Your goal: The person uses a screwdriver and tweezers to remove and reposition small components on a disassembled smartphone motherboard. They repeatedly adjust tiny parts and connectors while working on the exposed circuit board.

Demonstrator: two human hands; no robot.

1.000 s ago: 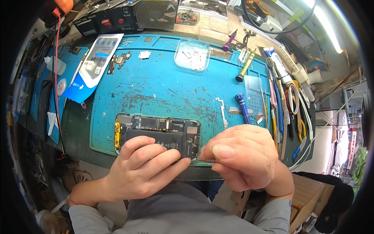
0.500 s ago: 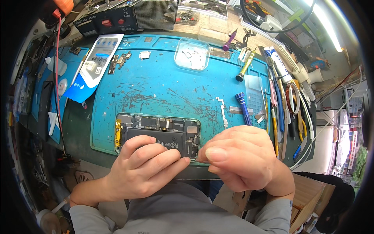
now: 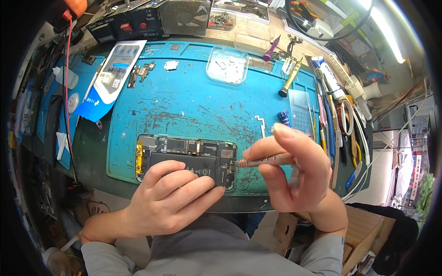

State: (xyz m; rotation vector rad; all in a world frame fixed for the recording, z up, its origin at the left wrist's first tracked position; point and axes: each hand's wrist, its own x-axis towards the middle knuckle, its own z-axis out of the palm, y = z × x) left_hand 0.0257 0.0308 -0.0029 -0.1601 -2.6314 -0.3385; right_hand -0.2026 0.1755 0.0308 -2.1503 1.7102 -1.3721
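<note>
An opened smartphone [image 3: 212, 152] lies lengthwise near the front edge of the blue work mat [image 3: 184, 101], its black battery [image 3: 184, 161] and circuit boards bare. My left hand [image 3: 177, 198] grips it from the near side, fingers curled over the battery and lower edge; the thumb is hidden. Between thumb and fingers, my right hand [image 3: 304, 170] pinches a slim, copper-coloured screwdriver [image 3: 264, 161]. It lies nearly flat, with its tip at the phone's right end; whether it touches a screw is too small to tell.
Beyond the phone stands a clear plastic box [image 3: 227, 64] of small parts. A thin metal bracket [image 3: 261, 124] and a blue screwdriver [image 3: 284, 117] lie near my right hand. Tweezers and brushes [image 3: 331, 106] crowd the right side. A blue-and-white packet [image 3: 113, 78] lies at the left.
My right hand has turned and its fingers have risen from a closed fist into a pinch. The slim screwdriver now shows, pointing at the phone's right end. My left hand stays put.
</note>
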